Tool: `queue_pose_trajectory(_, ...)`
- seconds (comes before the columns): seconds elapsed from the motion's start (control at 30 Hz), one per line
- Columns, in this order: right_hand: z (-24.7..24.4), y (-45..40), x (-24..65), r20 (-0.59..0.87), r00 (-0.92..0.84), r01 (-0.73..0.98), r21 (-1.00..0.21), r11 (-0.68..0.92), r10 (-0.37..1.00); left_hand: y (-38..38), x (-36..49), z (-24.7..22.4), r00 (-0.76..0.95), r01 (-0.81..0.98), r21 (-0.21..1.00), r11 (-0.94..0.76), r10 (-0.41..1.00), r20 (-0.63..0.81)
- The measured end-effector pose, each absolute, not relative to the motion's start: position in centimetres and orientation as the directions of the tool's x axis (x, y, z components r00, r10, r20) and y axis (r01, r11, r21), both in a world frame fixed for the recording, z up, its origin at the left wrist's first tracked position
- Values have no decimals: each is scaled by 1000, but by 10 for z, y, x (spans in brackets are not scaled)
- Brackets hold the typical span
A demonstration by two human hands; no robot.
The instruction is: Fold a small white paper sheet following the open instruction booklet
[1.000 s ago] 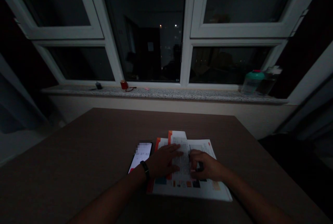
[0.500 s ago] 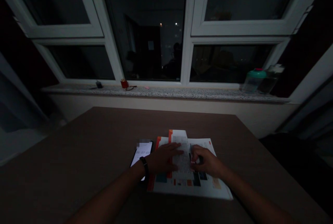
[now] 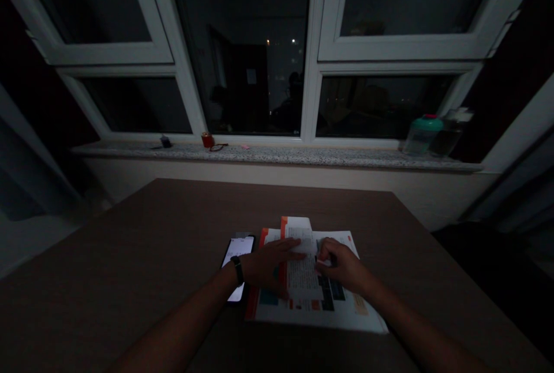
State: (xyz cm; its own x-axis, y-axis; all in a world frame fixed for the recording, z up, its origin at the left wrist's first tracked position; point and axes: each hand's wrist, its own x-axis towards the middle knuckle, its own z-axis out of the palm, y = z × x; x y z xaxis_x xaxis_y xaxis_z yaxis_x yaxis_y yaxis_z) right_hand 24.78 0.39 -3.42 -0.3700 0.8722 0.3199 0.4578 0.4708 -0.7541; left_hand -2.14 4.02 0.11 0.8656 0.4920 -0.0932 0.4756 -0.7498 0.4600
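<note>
My left hand (image 3: 270, 262), with a dark band on its wrist, lies with fingers spread on a narrow printed page (image 3: 302, 275) with an orange-red edge. That page rests over a larger printed sheet or booklet (image 3: 346, 318) with coloured pictures. My right hand (image 3: 341, 263) is closed in a pinch at the narrow page's right edge. A small pale bit shows at its fingertips; whether it is a separate object or paper cannot be told. A phone (image 3: 236, 294) with a lit screen lies beside my left wrist, partly covered by it.
The brown table (image 3: 173, 228) reaches to the wall under a window. On the speckled sill (image 3: 277, 153) stand a small red jar (image 3: 207, 140), a dark little bottle (image 3: 165, 141), glasses (image 3: 217, 146) and a green-lidded clear container (image 3: 424, 133). A dark shape (image 3: 480, 257) is at the right.
My left thumb has slid down and toward me, away from the fingers, and the wrist has shifted slightly left. My right hand stays pinched at nearly the same spot, its fingers slightly higher.
</note>
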Motion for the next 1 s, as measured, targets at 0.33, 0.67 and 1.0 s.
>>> queue_pose_trajectory(0.33, -21, -5, 249, 284, -633, 333, -740, 584, 720, 30, -17, 1, 842, 500, 404, -766, 540, -19)
queue_pose_trajectory(0.67, -29, 2, 246, 351, -413, 442, -730, 522, 840, 16, -7, 1, 801, 541, 342, -768, 595, 69)
queue_pose_trajectory(1.0, -24, -7, 252, 268, -683, 287, -757, 587, 680, 17, -7, 1, 813, 531, 321, -784, 578, 66)
